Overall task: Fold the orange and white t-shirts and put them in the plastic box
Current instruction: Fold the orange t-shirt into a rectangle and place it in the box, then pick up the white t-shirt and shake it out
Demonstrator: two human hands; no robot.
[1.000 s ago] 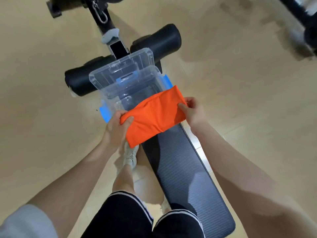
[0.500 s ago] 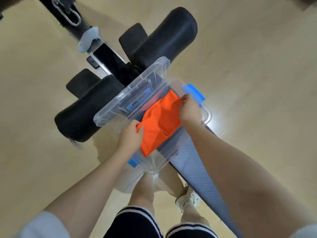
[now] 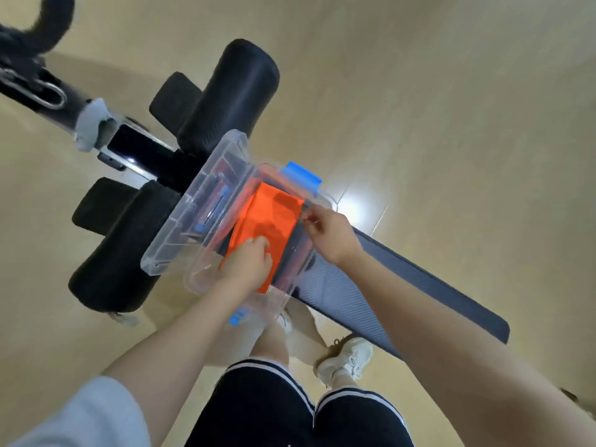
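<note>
The folded orange t-shirt (image 3: pixel 264 217) lies inside the clear plastic box (image 3: pixel 200 279), which stands on the end of a dark padded bench (image 3: pixel 403 285). My left hand (image 3: pixel 248 264) is inside the box with its fingers curled on the near end of the shirt. My right hand (image 3: pixel 330 235) is at the box's right rim, fingertips pinching the shirt's far right corner. The box's clear lid (image 3: pixel 193 208) stands propped open on the far side. No white t-shirt is in view.
Blue latches (image 3: pixel 301 175) sit on the box's sides. Black foam rollers (image 3: pixel 232 95) and the bench's frame with a metal clip (image 3: pixel 48 95) lie beyond the box. The floor is pale wood. My legs and white shoes (image 3: pixel 346 356) are below the bench.
The orange shirt went from above the bench, held at both ends, down into the box. Both hands followed it in, and the view tilted.
</note>
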